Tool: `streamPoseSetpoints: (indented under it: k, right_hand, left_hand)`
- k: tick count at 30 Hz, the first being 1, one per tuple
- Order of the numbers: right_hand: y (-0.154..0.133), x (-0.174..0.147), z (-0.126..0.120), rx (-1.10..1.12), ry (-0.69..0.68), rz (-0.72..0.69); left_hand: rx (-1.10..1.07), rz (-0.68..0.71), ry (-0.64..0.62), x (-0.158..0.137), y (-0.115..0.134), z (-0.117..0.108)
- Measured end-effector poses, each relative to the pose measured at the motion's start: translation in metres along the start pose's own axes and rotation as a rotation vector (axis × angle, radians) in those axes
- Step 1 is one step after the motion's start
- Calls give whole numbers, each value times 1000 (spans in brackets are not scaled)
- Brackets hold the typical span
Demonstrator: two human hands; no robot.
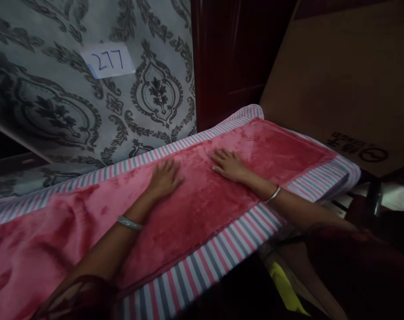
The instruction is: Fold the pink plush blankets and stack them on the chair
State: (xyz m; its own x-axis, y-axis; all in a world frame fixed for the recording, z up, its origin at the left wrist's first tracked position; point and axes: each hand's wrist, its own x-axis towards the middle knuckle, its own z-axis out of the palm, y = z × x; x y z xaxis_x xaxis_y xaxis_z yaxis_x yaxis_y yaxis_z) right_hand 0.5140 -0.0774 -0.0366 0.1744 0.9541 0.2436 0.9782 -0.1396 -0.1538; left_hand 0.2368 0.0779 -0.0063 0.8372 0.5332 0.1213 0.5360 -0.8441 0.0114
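Note:
A plush pinkish-red blanket (195, 209) lies lengthwise over a cloth with pink, grey and white stripes (195, 271), whose edges show along both long sides. My left hand (164, 178) rests palm down on the blanket near its middle, fingers spread, slightly smeared by motion. To its right, my right hand (229, 165) also lies flat on the plush, fingers apart. Neither hand holds anything. At the left the blanket is rumpled into soft folds (78, 222), while between and around the hands it looks fairly smooth.
Behind stands a wall with grey damask pattern (158, 93), bearing a paper marked 277 (110, 60). Beside it is a dark red panel (228, 58). A large cardboard box (342, 84) leans at the right, close to the blanket's far end. Something yellow (287, 289) shows below.

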Motion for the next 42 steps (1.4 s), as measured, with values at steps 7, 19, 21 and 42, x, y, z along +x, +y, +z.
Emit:
streamPoseSetpoints:
  k: [7, 19, 21, 42]
  right_hand:
    - [-15, -11, 11, -81, 38, 26]
    - [-15, -17, 2, -143, -99, 47]
    - [-15, -15, 5, -123, -142, 63]
    - [-112, -48, 46, -63, 81, -295]
  left_hand:
    - [-38, -22, -100, -9, 16, 17]
    - [28, -512, -204, -91, -21, -31]
    - [10, -523, -203, -120, -10, -38]
    - [-252, -1481, 272, -392, -85, -42]
